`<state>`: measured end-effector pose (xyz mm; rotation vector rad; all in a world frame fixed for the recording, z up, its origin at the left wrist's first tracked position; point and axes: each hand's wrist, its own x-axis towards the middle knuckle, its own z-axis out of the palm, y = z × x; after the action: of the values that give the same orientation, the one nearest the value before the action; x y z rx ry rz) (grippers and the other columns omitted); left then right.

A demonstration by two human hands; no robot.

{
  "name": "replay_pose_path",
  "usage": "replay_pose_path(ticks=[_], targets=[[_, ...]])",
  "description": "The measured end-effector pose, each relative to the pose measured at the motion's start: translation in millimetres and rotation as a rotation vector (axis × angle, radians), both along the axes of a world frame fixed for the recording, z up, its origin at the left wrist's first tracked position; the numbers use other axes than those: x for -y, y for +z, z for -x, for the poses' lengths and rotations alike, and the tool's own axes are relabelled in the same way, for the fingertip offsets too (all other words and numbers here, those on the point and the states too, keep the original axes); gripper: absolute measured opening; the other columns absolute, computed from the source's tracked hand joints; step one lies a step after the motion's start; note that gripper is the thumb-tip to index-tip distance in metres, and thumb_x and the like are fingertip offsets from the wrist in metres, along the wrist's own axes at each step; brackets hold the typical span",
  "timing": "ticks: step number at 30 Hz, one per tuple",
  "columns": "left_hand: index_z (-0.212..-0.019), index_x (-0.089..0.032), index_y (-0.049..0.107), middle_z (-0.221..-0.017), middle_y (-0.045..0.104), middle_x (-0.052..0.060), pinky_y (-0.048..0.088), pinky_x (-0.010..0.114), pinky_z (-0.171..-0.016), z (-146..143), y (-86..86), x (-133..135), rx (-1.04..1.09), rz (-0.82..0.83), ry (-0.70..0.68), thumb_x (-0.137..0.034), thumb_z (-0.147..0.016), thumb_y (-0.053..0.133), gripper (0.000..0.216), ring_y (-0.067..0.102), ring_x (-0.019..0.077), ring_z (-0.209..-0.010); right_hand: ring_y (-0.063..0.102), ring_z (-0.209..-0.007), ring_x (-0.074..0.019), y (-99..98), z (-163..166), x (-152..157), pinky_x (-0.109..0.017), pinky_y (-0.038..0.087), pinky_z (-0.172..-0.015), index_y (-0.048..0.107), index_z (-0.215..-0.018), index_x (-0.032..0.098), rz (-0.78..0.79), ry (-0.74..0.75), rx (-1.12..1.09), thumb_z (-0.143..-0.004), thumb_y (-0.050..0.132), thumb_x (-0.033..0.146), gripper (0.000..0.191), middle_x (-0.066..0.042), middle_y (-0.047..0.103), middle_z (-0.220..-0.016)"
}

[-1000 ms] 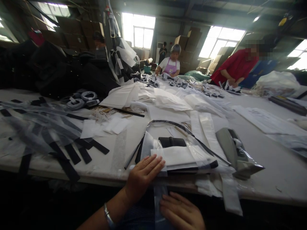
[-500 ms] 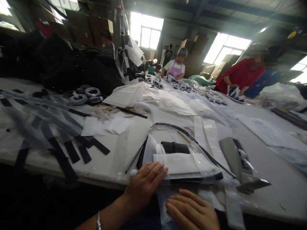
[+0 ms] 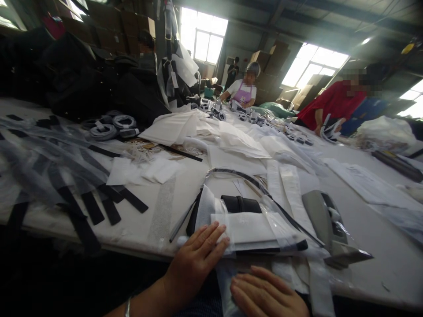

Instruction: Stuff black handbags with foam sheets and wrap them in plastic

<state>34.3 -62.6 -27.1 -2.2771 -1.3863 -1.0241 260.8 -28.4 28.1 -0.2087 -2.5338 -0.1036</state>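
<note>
A black handbag (image 3: pixel 243 203) lies at the table's front edge, its front covered by white padding sheets (image 3: pixel 251 226) and clear film. Its wrapped handle (image 3: pixel 236 172) arches away from me. My left hand (image 3: pixel 198 251) rests flat on the bag's lower left corner, fingers stretched out. Just over the edge, a strip of clear plastic (image 3: pixel 225 281) hangs down below the bag. My right hand (image 3: pixel 264 293) lies on or right beside this strip with its fingers extended; its palm side is hidden. A grey tape dispenser (image 3: pixel 322 215) stands to the right of the bag.
Black straps in clear sleeves (image 3: pixel 89 193) spread over the left side. White sheets (image 3: pixel 231 136) pile up behind the bag, with wrapped coils (image 3: pixel 109 125) beyond. Two co-workers, one in a purple apron (image 3: pixel 243 93) and one in red (image 3: pixel 337 103), work at the far side.
Both hands have shifted only slightly, the right one a little right and down along the plastic strip. The co-worker in red has moved the coiled item in their hands.
</note>
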Motion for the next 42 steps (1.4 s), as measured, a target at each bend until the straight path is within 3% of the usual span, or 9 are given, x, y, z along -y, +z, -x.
replay_pose_path(ticks=[4, 8, 17, 21, 26, 30, 34, 37, 42], targets=[[-0.126, -0.02, 0.064, -0.121, 0.068, 0.007, 0.049, 0.038, -0.107, -7.2, 5.0, 5.3, 0.06, -0.041, 0.099, -0.016, -0.102, 0.039, 0.035, 0.06, 0.0207, -0.12, 0.073, -0.093, -0.0164, 26.7, 13.9, -23.7, -0.029, 0.056, -0.089, 0.069, -0.113, 0.014, 0.069, -0.014, 0.024, -0.1, 0.041, 0.016, 0.031, -0.007, 0.079, -0.096], [-0.121, -0.016, 0.066, -0.112, 0.07, 0.007, 0.046, 0.037, -0.11, -9.7, 6.6, 5.7, 0.11, -0.037, 0.054, -0.017, -0.103, 0.039, 0.032, 0.062, 0.0179, -0.112, 0.071, -0.079, -0.0154, 41.3, 38.0, -45.8, -0.029, 0.055, -0.074, 0.069, -0.11, 0.018, 0.169, -0.077, -0.029, -0.096, 0.044, 0.011, 0.03, -0.004, 0.077, -0.087], [-0.115, -0.011, 0.067, -0.11, 0.072, 0.007, 0.044, 0.034, -0.111, -0.4, 2.5, 3.6, 0.194, -0.034, -0.017, -0.009, -0.099, 0.042, 0.03, 0.063, 0.018, -0.111, 0.063, -0.074, -0.0174, 14.3, 56.4, -72.0, -0.028, 0.052, -0.066, 0.074, -0.097, 0.025, 0.504, -0.252, 0.055, -0.089, 0.051, 0.011, 0.028, -0.003, 0.069, -0.081], [-0.111, -0.009, 0.067, -0.112, 0.072, 0.009, 0.044, 0.032, -0.111, 5.6, 4.4, 2.2, 0.202, -0.012, -0.059, -0.003, -0.093, 0.039, 0.033, 0.063, 0.0172, -0.113, 0.066, -0.071, -0.0167, 9.1, 59.1, -75.7, -0.026, 0.052, -0.065, 0.076, -0.086, 0.026, 0.666, -0.361, 0.071, -0.087, 0.065, 0.018, 0.014, -0.001, 0.069, -0.076], [-0.118, -0.015, 0.067, -0.111, 0.073, 0.006, 0.052, 0.03, -0.1, 4.1, 8.3, 1.4, 0.13, -0.02, 0.028, -0.003, -0.083, 0.042, 0.045, 0.067, 0.0178, -0.105, 0.065, -0.066, -0.0153, 6.8, 59.9, -77.6, -0.025, 0.048, -0.062, 0.072, -0.075, 0.025, 0.684, -0.457, 0.086, -0.083, 0.072, 0.023, 0.009, 0.002, 0.067, -0.071], [-0.108, -0.017, 0.071, -0.104, 0.074, 0.007, 0.055, 0.03, -0.094, -1.2, 13.3, -0.9, 0.131, -0.065, 0.087, -0.01, -0.087, 0.045, 0.034, 0.069, 0.0191, -0.099, 0.06, -0.059, -0.013, 4.0, 61.7, -79.9, -0.024, 0.044, -0.055, 0.067, -0.071, 0.023, 0.671, -0.516, 0.107, -0.083, 0.071, 0.024, 0.013, 0.002, 0.062, -0.069], [-0.101, -0.014, 0.071, -0.12, 0.07, 0.012, 0.053, 0.031, -0.095, -8.6, 15.7, -7.1, 0.06, -0.084, 0.09, -0.016, -0.091, 0.049, 0.024, 0.065, 0.0233, -0.112, 0.059, -0.058, -0.0129, 2.9, 65.6, -81.7, -0.024, 0.04, -0.054, 0.062, -0.073, 0.023, 0.647, -0.59, 0.159, -0.082, 0.068, 0.022, 0.011, 0.003, 0.061, -0.071], [-0.095, -0.015, 0.069, -0.126, 0.067, 0.012, 0.048, 0.034, -0.102, -17.0, 6.2, -9.6, 0.003, -0.1, 0.1, -0.02, -0.094, 0.045, 0.024, 0.058, 0.025, -0.125, 0.061, -0.059, -0.0142, 6.2, 70.2, -83.2, -0.024, 0.037, -0.055, 0.057, -0.087, 0.023, 0.677, -0.68, 0.219, -0.082, 0.068, 0.024, 0.012, 0.005, 0.063, -0.069], [-0.102, -0.018, 0.064, -0.125, 0.069, 0.01, 0.045, 0.039, -0.103, -26.2, -12.1, -8.5, -0.014, -0.011, 0.187, -0.039, -0.101, 0.038, 0.034, 0.059, 0.0255, -0.124, 0.065, -0.061, -0.0177, 12.7, 80.1, -93.0, -0.025, 0.033, -0.056, 0.053, -0.102, 0.023, 0.701, -0.752, 0.292, -0.085, 0.065, 0.028, 0.021, 0.005, 0.068, -0.067]])
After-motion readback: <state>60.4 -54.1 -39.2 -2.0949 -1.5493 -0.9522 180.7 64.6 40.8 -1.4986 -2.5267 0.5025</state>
